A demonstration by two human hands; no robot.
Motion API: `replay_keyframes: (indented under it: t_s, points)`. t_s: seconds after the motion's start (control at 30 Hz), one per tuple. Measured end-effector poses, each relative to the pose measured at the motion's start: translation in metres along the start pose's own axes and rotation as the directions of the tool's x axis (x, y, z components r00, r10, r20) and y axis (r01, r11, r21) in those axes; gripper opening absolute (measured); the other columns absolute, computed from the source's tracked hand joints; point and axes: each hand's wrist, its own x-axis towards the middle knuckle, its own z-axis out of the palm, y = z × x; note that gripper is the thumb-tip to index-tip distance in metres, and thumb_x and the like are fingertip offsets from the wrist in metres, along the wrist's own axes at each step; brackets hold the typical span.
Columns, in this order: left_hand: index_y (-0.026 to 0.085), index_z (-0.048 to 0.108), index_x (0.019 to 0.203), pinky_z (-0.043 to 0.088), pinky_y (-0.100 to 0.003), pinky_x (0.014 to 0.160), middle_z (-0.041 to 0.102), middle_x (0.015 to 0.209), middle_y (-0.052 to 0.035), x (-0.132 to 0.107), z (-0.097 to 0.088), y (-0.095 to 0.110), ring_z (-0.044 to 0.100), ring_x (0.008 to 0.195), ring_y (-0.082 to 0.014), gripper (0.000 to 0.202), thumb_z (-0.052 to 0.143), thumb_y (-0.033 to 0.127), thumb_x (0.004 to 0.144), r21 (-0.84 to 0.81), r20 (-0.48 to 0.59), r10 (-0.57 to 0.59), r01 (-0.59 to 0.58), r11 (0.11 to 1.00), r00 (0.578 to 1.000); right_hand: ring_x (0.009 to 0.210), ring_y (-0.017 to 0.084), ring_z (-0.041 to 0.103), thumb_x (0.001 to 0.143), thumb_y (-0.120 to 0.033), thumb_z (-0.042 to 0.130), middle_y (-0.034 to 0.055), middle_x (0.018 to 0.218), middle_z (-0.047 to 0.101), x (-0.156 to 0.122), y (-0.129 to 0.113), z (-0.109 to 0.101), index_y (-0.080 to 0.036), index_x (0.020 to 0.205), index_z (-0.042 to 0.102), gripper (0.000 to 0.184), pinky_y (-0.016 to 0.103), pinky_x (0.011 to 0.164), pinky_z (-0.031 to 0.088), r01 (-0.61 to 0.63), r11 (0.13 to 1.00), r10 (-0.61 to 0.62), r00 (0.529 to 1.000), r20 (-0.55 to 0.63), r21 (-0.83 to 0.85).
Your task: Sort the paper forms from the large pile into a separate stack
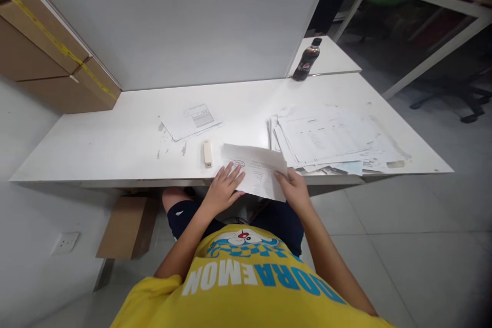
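A printed paper sheet (257, 168) with a round stamp mark lies at the near edge of the white table (115, 138), hanging partly over it. My left hand (225, 187) rests on the sheet's left corner, fingers spread flat. My right hand (294, 187) pinches the sheet's right edge between thumb and fingers. A small cream stapler (207, 153) lies just left of the sheet. A spread pile of printed papers (330, 138) sits to the right of the sheet.
A smaller stack of papers (191, 121) lies left of centre, with paper scraps (169, 141) beside it. A dark cola bottle (306, 60) stands at the back right. Cardboard boxes (49, 56) lean at the left wall, another box (126, 225) sits under the table.
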Motion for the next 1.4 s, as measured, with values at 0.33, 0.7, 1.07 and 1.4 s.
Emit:
replay_keyframes:
  t_s: [0.33,0.7,1.07,1.4]
  points:
    - [0.028,0.011,0.153,0.028,-0.047,0.117,0.045,0.146,-0.0148,0.041,-0.02,-0.005,0.037,0.142,-0.0253,0.075,0.054,0.045,0.095,-0.669,-0.309,-0.563,0.245,0.702,0.767,0.093,0.027,0.067,0.075,-0.048,0.069,0.008,0.094,0.074,0.017,-0.004,-0.003,-0.02,0.094,0.07,0.034,0.042,0.085,0.052,0.223,0.97,-0.206,0.965,-0.16,0.1]
    - [0.019,0.063,0.106,0.053,-0.038,0.09,0.069,0.1,-0.0082,0.012,0.01,-0.018,0.066,0.098,-0.0233,0.033,0.058,0.047,0.089,-0.735,-0.222,-0.707,0.361,0.574,0.671,0.102,0.025,0.062,0.086,-0.045,0.058,0.0075,0.103,0.069,0.023,0.015,0.026,-0.022,0.105,0.064,0.03,0.04,0.092,0.048,0.197,0.952,-0.192,0.98,-0.043,0.235]
    - [0.021,0.068,0.095,0.059,-0.034,0.069,0.072,0.084,-0.0048,-0.027,-0.031,-0.006,0.07,0.076,-0.022,0.018,0.056,0.033,0.09,-0.571,-0.244,-0.514,0.307,0.762,0.822,0.098,0.027,0.063,0.086,-0.046,0.057,0.0079,0.101,0.069,0.003,-0.003,0.008,-0.022,0.104,0.064,0.031,0.038,0.086,0.05,0.123,0.983,-0.138,0.984,0.114,0.133]
    - [0.018,0.059,0.116,0.057,-0.033,0.068,0.066,0.089,-0.007,-0.065,-0.021,-0.009,0.066,0.078,-0.0212,0.035,0.054,0.041,0.09,-0.636,-0.303,-0.863,0.588,0.5,0.405,0.082,0.029,0.066,0.081,-0.037,0.05,0.0073,0.083,0.071,-0.025,-0.006,0.04,-0.022,0.1,0.066,0.028,0.038,0.075,0.05,0.123,0.983,-0.071,0.94,0.334,-0.137]
